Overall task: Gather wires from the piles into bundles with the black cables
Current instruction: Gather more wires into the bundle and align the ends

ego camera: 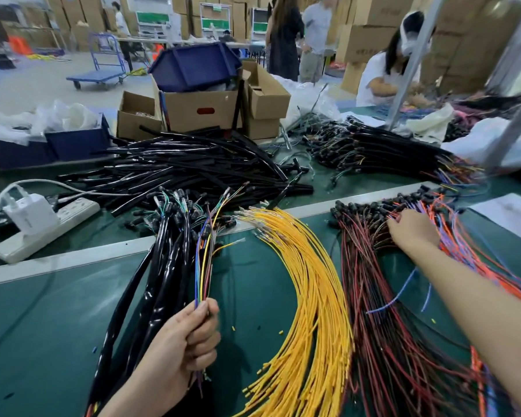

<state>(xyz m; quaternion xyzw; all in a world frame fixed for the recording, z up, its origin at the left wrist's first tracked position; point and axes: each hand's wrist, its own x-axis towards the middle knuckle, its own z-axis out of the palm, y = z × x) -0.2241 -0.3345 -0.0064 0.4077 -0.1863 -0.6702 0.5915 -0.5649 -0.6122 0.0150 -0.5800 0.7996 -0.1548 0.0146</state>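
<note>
The left hand [184,341] grips a thin bunch of coloured wires [203,260] near the front edge of the green table [57,311], held upright just beside the black cables [163,266]. The right hand [412,230] rests on the red and black wire pile [373,296] toward the right edge, fingertips buried among the strands, so I cannot tell whether it pinches any. The yellow wires [310,281] lie in a curve between the two hands. Orange wires [469,254] lie just right of the right wrist. Across the metal strip [73,257], a heap of black tubing [193,167] lies in front of cardboard boxes [199,109], with a power strip [42,230] by the left edge.
</note>
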